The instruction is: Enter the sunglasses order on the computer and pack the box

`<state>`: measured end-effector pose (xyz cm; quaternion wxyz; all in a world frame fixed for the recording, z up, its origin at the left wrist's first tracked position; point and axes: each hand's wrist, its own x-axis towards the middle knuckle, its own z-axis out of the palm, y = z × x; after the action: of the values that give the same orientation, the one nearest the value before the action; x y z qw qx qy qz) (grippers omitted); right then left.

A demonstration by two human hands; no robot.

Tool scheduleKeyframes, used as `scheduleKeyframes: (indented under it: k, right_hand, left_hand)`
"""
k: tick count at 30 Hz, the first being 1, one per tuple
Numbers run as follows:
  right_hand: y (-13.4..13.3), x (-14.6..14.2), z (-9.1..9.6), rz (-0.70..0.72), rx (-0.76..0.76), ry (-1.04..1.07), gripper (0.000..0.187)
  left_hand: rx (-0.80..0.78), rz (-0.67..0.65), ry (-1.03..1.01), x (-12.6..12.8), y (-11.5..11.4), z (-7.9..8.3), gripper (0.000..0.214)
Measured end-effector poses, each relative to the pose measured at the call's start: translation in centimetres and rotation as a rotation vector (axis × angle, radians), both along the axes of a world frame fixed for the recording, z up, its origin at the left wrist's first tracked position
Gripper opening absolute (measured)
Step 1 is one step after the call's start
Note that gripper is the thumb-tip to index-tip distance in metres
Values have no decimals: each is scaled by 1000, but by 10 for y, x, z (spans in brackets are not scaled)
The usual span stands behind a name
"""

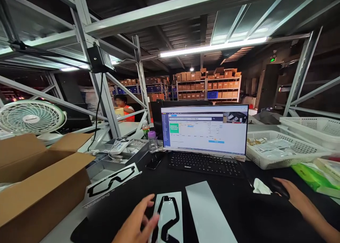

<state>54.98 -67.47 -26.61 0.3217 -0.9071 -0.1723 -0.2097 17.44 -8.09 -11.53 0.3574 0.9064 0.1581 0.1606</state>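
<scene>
Far left: a white desk fan (pixel 31 117) stands behind an open cardboard box (pixel 39 179), whose flaps spread toward the near left edge of the desk (pixel 239 214). Right of the box lies a long white carton (pixel 113 182) printed with a black goggle outline, and beyond it a grey tray (pixel 127 151) carrying a white remote-like device. A small clear bottle with a purple cap (pixel 152 141) stands just left of the monitor (pixel 205 129), which shows a form page; a black keyboard (pixel 205 164) sits directly before it.

Near centre: the left hand (pixel 136 221) rests at the left edge of a white card bearing a black goggle-shaped insert (pixel 168 216); its fingers (pixel 154 220) are apart and lie loosely on the card, not clamped round it. A plain grey strip (pixel 208 211) lies just right of the card, flat on the black desk mat.

Right: the right hand (pixel 288 190) covers a dark mouse (pixel 278 188), fingers together and draped over it; a crumpled white tissue (pixel 261 187) lies just left of the mouse. Farther right stand white mesh baskets (pixel 281 149) holding small packets, with green packaging (pixel 310 175) near the right edge.

Background: a person in an orange top (pixel 124 108) sits among steel racking, and shelves of brown cartons (pixel 209 84) line the far wall
</scene>
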Motion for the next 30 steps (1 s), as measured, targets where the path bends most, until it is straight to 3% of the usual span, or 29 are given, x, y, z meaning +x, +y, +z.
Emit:
scheduleKeyframes:
  k: [3, 6, 10, 14, 18, 24, 27, 30]
  right_hand:
    - [2, -1, 0, -1, 41, -7, 46]
    - [3, 1, -3, 17, 65, -32, 39]
    - [3, 4, -7, 0, 85, -101, 36]
    - [-1, 7, 0, -34, 69, -81, 34]
    - [-9, 14, 3, -15, 11, 19, 42]
    - [2, 4, -6, -44, 73, -177, 36]
    - [19, -12, 10, -32, 72, -153, 38]
    - [34, -29, 35, -107, 55, -59, 43]
  left_hand:
    - [154, -4, -81, 63, 34, 11, 46]
    - [299, -21, -152, 127, 45, 2, 35]
    - [482, -249, -215, 197, 27, -23, 22]
    - [582, -282, -249, 247, 7, -41, 38]
    - [625, -254, -240, 263, 7, -53, 46]
    - [672, -249, -175, 256, 18, -66, 49]
    - [687, -265, -156, 259, 15, -69, 48]
    - [695, -279, -149, 262, 11, -68, 43]
